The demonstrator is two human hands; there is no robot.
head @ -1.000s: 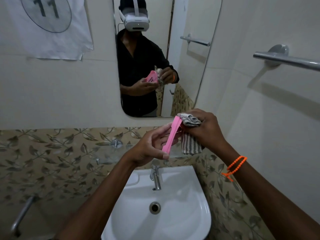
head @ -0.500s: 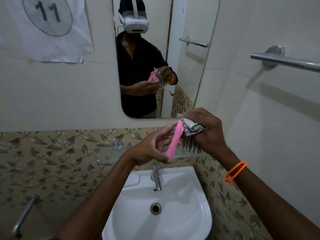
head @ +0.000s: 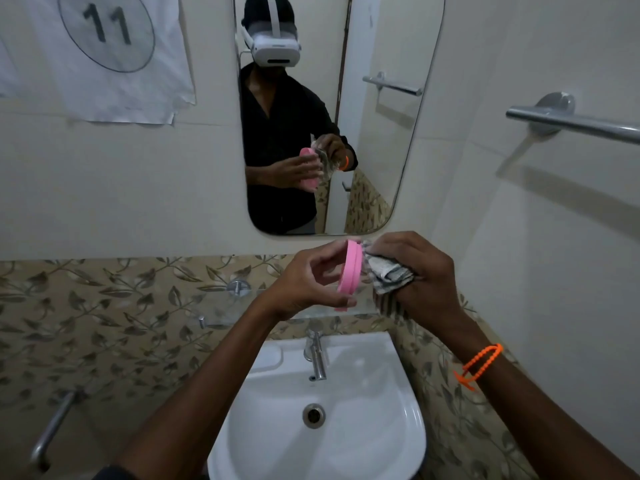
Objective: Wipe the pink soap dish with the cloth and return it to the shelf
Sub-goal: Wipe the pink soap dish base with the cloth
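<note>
1. Head view, centre of frame: the left hand (head: 304, 282) pinched the pink oval plastic soap dish (head: 350, 275) edge-on above the white ceramic basin (head: 398, 427).
2. The right hand (head: 415, 271), fingers curled, pressed the bunched grey striped cloth (head: 388, 273) against the dish.
3. Wiping well probably meant steady pressure while turning the dish.

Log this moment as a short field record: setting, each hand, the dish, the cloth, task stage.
setting: above a white sink, mirror ahead
left hand: grips the pink soap dish by its edges
pink soap dish: held on edge, off the glass shelf
right hand: holds the striped cloth against the dish
task stage: wiping; dish not yet returned
</note>
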